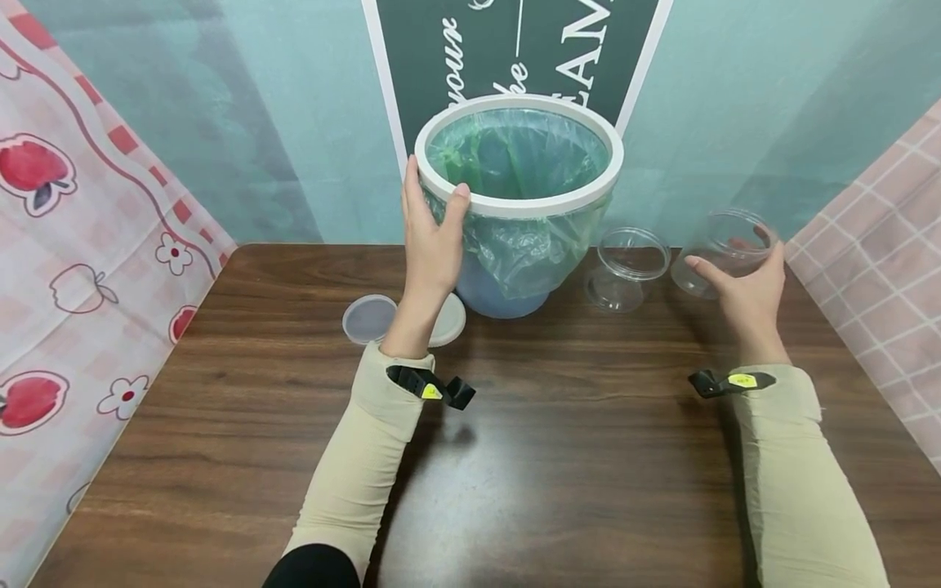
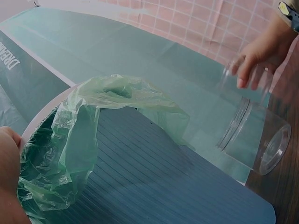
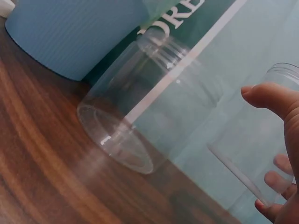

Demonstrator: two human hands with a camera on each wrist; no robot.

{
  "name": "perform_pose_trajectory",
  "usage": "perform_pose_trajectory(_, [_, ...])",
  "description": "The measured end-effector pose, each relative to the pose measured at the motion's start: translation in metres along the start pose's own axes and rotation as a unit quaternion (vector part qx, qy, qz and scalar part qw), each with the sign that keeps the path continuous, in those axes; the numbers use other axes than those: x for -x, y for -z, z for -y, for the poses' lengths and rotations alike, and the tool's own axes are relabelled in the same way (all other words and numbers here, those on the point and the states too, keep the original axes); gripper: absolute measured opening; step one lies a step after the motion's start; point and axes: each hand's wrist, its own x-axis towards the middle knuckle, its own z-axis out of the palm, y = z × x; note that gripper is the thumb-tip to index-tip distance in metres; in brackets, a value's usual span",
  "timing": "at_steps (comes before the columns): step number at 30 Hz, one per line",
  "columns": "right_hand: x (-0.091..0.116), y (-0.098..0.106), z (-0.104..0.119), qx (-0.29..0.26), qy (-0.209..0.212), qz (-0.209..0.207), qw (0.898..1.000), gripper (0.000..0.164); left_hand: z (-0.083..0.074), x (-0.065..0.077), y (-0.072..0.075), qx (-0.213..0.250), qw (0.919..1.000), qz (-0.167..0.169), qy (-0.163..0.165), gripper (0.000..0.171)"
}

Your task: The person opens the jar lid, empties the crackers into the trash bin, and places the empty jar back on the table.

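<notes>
My left hand (image 1: 432, 253) holds the left front of a blue trash bin (image 1: 507, 304), its thumb at the white rim (image 1: 515, 206). A green plastic bag (image 1: 515, 253) lines the bin and hangs over its side. On the right, my right hand (image 1: 751, 302) grips a clear plastic jar (image 1: 713, 249) from its near side, thumb and fingers spread around the wall. Another clear jar (image 3: 135, 107) stands upright, without a lid, between the bin and the held jar. Most of my left hand (image 2: 8, 172) is cut off in the left wrist view.
Two round lids, one greyish (image 1: 370, 319) and one white (image 1: 450, 322), lie on the brown wooden table (image 1: 559, 457) by my left wrist; the forearm partly hides the white one. Blue-green cloth (image 1: 331, 122) hangs behind the table, with a dark lettered panel (image 1: 412, 49).
</notes>
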Motion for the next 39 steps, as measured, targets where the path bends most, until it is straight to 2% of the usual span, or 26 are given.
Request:
perform_pose_trajectory(5, [-0.001, -0.004, -0.010, 0.018, -0.021, 0.021, 0.999, 0.093, 0.000, -0.001, 0.000, -0.002, 1.0000, -0.003, 0.000, 0.084])
perform_pose_trajectory(10, [-0.001, -0.011, -0.022, 0.009, -0.026, 0.018, 0.999, 0.095, 0.000, -0.001, 0.000, -0.004, 1.0000, -0.003, 0.003, 0.085])
perform_pose_trajectory(18, [0.002, -0.019, -0.037, 0.050, 0.013, 0.026, 0.998, 0.094, -0.001, -0.001, 0.000, -0.006, 1.0000, -0.003, 0.006, 0.084])
perform_pose_trajectory(24, [0.003, -0.023, -0.041, 0.044, 0.022, 0.035, 0.998, 0.095, -0.001, -0.001, 0.001, -0.007, 1.0000, -0.004, 0.001, 0.085])
perform_pose_trajectory(39, [0.005, -0.023, -0.045, 0.008, 0.012, 0.055, 0.998, 0.096, -0.002, 0.000, 0.002, -0.011, 0.9999, -0.003, 0.008, 0.085])
